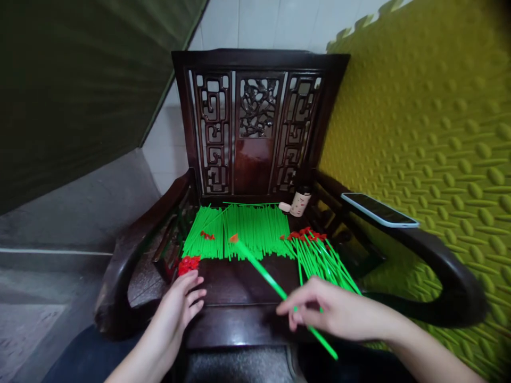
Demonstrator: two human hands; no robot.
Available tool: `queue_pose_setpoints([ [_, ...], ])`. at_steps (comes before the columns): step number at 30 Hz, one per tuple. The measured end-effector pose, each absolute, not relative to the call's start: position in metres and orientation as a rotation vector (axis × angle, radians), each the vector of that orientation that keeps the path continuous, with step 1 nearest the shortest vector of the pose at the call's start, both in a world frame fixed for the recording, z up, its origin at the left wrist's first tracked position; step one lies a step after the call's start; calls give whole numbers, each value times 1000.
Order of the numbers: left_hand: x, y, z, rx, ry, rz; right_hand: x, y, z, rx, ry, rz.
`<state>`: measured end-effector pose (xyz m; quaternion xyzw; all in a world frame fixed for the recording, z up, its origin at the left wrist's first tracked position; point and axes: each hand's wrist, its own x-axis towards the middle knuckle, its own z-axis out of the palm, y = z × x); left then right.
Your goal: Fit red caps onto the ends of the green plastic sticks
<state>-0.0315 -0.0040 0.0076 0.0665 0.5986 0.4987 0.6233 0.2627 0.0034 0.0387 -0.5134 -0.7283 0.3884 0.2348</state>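
Green stick (264, 273) (orange-tipped) slants in the right hand (333, 313).

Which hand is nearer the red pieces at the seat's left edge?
Left. The left hand is at the red pieces, touching or nearly so; the right hand is across the seat, holding a green stick.

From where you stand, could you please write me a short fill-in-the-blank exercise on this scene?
1. Apart from its tip, the stick in the right hand is colored ____.
2. The left hand is nearest a pile of pieces colored ____.
3. The phone lies on the armrest at the picture's ____ side.

Missing words: green; red; right.
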Motion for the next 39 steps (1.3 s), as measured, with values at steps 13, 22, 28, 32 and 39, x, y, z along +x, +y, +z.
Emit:
queue_pose_setpoints([
  [13,-22,-6,-11,183,1388,1004,369,28,-24,-2262,-2123,465],
  [22,-15,-19,-15,1021,1509,860,328,48,-13,-2162,-2210,191],
  [28,-18,-36,-49,1949,1835,128,261,73,-51,-1713,-2559,439],
  [32,-27,-36,-74,1849,2022,-198,231,84,-72,-1587,-2658,508],
  [39,-32,-26,-87,1768,2143,-60,233,98,-86,-1584,-2671,468],
])
